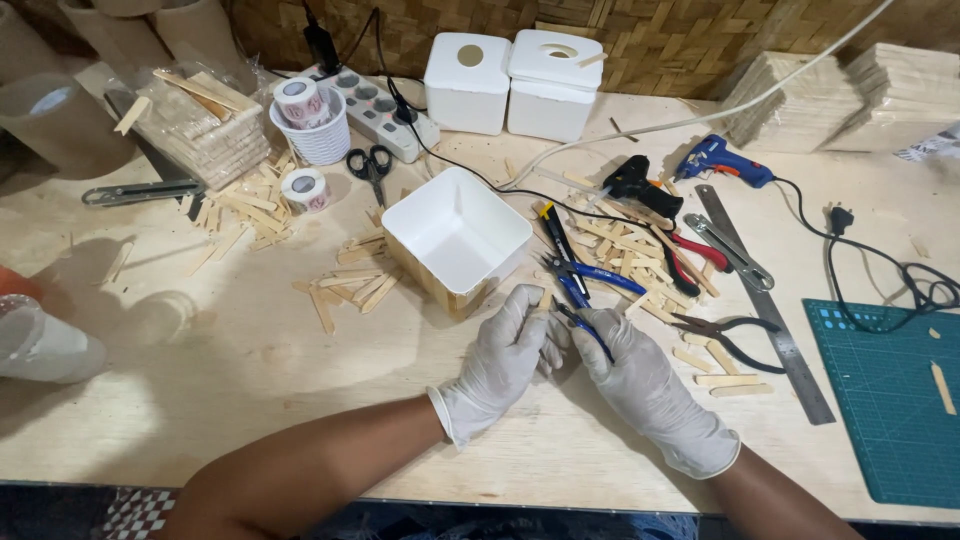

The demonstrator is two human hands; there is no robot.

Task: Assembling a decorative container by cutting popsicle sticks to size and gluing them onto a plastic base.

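on the left of the wooden table point(250, 370) lie scattered wooden sticks point(240, 215), with a white square box point(455, 235) near the middle. just below the box, the gloved left hand point(500, 365) pinches a short wooden stick point(546, 300) at its fingertips. touching it, the gloved right hand point(640, 385) is closed around small blue-handled cutters point(585, 330), with pliers point(725, 335) and a metal ruler point(765, 300) further right.

Plywood table point(250, 400) — strewn wooden sticks point(620, 245); steel ruler point(765, 300); green cutting mat point(890, 400); scissors point(372, 165).
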